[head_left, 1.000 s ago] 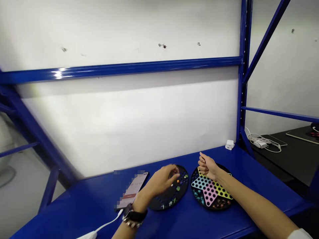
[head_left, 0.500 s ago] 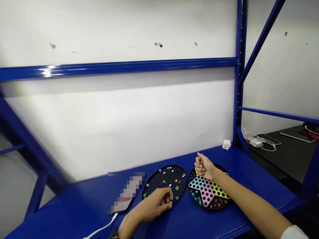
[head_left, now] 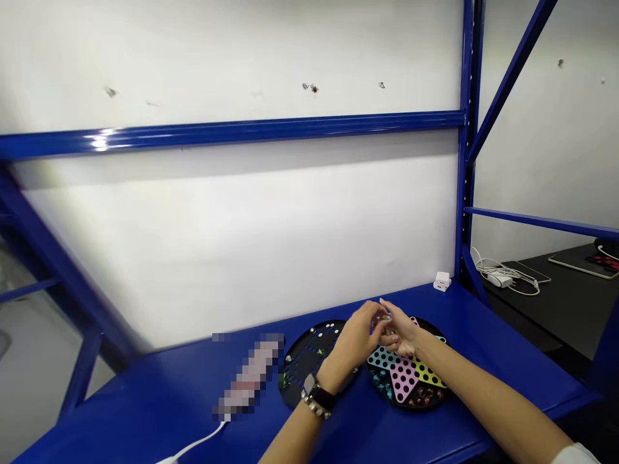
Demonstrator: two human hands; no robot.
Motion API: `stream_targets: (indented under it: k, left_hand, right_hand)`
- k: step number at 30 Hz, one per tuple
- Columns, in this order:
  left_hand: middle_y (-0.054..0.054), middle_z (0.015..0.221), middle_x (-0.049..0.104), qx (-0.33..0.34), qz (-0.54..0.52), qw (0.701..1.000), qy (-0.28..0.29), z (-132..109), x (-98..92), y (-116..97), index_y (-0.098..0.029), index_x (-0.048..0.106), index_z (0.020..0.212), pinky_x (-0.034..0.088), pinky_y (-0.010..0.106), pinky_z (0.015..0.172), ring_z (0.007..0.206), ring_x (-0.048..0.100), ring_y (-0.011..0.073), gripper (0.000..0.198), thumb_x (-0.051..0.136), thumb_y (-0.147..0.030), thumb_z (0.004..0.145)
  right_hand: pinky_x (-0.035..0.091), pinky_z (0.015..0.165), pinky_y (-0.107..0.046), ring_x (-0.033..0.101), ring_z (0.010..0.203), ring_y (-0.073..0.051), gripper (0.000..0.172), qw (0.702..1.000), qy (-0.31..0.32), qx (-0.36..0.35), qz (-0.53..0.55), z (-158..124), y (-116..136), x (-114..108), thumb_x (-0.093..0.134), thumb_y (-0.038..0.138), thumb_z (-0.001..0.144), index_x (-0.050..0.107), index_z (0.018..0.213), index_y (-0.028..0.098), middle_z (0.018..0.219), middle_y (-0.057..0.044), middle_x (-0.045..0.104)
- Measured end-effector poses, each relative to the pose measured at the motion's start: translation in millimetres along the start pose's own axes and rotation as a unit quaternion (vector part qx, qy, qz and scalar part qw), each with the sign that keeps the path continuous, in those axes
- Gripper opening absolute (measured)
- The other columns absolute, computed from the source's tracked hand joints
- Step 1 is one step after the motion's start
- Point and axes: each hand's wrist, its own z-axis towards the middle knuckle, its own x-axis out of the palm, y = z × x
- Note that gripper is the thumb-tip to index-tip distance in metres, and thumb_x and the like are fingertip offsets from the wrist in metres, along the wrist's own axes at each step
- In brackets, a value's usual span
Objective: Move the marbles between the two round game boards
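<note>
My left hand (head_left: 360, 336) has come over to my right hand (head_left: 402, 330), and the fingers of the two meet. Between my left thumb and fingertips is a small, shiny glass marble (head_left: 385, 317). The right hand is palm up with curled fingers; what lies in its palm is hidden. Below it is a round Chinese checkers board (head_left: 402, 380) with a coloured star full of holes. Teal marbles (head_left: 382, 381) and brown marbles (head_left: 425, 394) lie in its rim pockets. My left forearm partly covers a second round black board (head_left: 302, 361) holding white and green marbles.
Left of the boards lies a pixelated phone-like slab (head_left: 251, 380) with a white cable (head_left: 198, 443). A white charger (head_left: 442, 281) stands at the blue table's (head_left: 159, 393) back right corner. Blue rack posts (head_left: 463, 193) rise behind. Cables (head_left: 503, 277) lie on a dark table beyond.
My left hand has moved up and right from the black board to my right hand, bringing a marble. The right hand stays over the star board, its fist somewhat loosened.
</note>
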Motion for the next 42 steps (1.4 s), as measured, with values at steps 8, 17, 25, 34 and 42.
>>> stream_targets:
  k: [8,17,25,34,42]
  left_hand:
    - [0.004,0.117,0.063,-0.047,0.095,0.994,-0.010,-34,-28.2,35,-0.026,0.057,0.113,0.047,0.035,0.091,0.104,0.061,0.0220,0.025,0.039,-0.031,0.096]
    - [0.004,0.093,0.070,-0.256,0.250,0.925,0.128,-98,-85.0,153,-0.023,0.062,0.090,0.046,0.032,0.083,0.092,0.065,0.0225,0.014,0.049,-0.025,0.084]
    - [0.010,0.110,0.070,-0.269,0.330,0.897,0.115,-67,-74.8,138,-0.021,0.052,0.123,0.047,0.035,0.075,0.098,0.067,0.0274,0.032,0.038,-0.029,0.095]
    - [0.016,0.115,0.067,-0.303,0.314,0.892,0.115,-41,-39.4,132,-0.016,0.054,0.117,0.049,0.040,0.081,0.102,0.066,0.0308,0.029,0.038,-0.028,0.095]
    - [0.008,0.100,0.070,-0.263,0.212,0.937,0.090,-33,-32.1,109,-0.018,0.057,0.099,0.050,0.028,0.080,0.092,0.067,0.0196,0.018,0.043,-0.029,0.094]
  right_hand:
    - [0.011,0.033,-0.017,0.015,0.033,-0.003,0.047,0.992,-0.063,-0.112,0.002,-1,0,-3,0.043,0.043,0.099,0.031,0.060,0.021,0.043,0.010,0.031]
    - [0.010,0.038,-0.020,0.016,0.036,-0.005,0.045,0.989,-0.063,-0.134,-0.016,-3,1,-7,0.042,0.042,0.099,0.032,0.061,0.021,0.045,0.009,0.030]
    - [0.009,0.039,-0.021,0.014,0.035,-0.005,0.047,0.989,-0.030,-0.144,0.017,-1,0,-12,0.040,0.044,0.099,0.032,0.060,0.020,0.046,0.009,0.031]
    - [0.010,0.038,-0.022,0.016,0.035,-0.005,0.045,0.987,-0.034,-0.157,-0.002,1,-2,-12,0.042,0.043,0.099,0.036,0.060,0.020,0.046,0.008,0.033]
    - [0.010,0.037,-0.019,0.018,0.035,-0.004,0.044,0.993,0.004,-0.117,-0.006,7,-3,-19,0.040,0.050,0.098,0.043,0.066,0.020,0.048,0.008,0.038]
